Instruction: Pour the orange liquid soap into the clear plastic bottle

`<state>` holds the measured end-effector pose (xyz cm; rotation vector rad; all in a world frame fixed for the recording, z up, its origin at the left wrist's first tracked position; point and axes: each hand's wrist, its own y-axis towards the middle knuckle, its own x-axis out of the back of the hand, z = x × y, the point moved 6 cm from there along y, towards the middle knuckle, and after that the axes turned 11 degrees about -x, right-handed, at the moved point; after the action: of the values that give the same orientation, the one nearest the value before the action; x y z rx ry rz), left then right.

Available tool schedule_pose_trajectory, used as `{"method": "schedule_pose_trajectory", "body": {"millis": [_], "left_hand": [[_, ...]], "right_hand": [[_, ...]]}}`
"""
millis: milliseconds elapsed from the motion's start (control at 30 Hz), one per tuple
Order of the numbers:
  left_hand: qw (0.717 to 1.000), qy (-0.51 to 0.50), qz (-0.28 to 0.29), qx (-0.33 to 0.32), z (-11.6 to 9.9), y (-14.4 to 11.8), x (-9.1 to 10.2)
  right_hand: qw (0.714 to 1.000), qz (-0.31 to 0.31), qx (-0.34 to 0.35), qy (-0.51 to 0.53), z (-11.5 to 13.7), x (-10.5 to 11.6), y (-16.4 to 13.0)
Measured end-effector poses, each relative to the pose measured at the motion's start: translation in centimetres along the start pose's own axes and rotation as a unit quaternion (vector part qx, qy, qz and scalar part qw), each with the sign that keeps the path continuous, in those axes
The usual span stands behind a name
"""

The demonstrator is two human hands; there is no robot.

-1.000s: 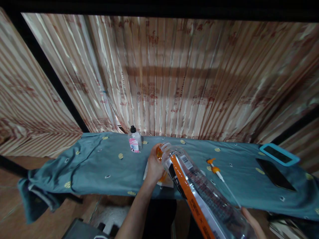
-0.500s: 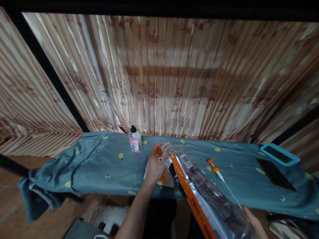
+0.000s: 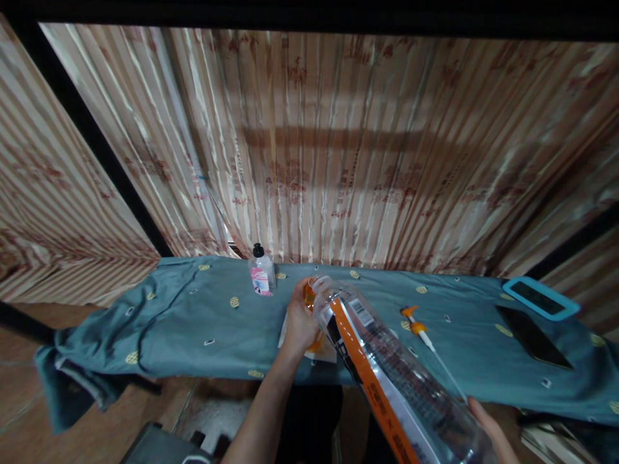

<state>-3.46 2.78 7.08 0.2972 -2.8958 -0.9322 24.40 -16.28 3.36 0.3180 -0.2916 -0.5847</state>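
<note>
My left hand (image 3: 300, 322) is wrapped round a see-through orange bottle (image 3: 315, 346), hiding most of it. From the lower right, my right hand (image 3: 489, 425) holds a large clear plastic bottle (image 3: 396, 361) with an orange and silver label. Only some of the right fingers show beside it. This bottle is tilted, its open mouth low at the top of the orange bottle; whether liquid passes between them I cannot tell. Under the orange bottle lies a pale sheet (image 3: 330, 353). An orange and white pump head (image 3: 420, 330) with a long thin tube rests right of the clear bottle.
A clear bottle with a black cap and pink label (image 3: 262, 277) stands at the back of the blue-green cloth (image 3: 178, 322). Toward the right lie a dark phone (image 3: 532, 336) and a light-blue framed device (image 3: 541, 298). Striped curtains (image 3: 309, 148) hang behind, between dark metal bars.
Both hands and the two bottles stay almost in place. The view has shifted very slightly; nothing is taken up or let go.
</note>
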Motion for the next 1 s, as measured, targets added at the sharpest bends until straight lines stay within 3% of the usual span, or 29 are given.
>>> {"method": "schedule_pose_trajectory", "body": {"millis": [200,600,1000], "left_hand": [[1.0,-0.014,0.001,0.005,0.2,0.0,-0.1],[1.0,-0.011,-0.005,0.005,0.2,0.0,0.0],[1.0,-0.005,-0.001,0.004,0.4,0.0,0.1]], "right_hand": [[1.0,0.011,-0.027,0.01,-0.6,1.9,4.9],[0.999,0.011,-0.047,0.003,-3.0,2.6,4.4],[0.998,0.007,-0.053,0.019,-2.3,2.2,3.0]]}}
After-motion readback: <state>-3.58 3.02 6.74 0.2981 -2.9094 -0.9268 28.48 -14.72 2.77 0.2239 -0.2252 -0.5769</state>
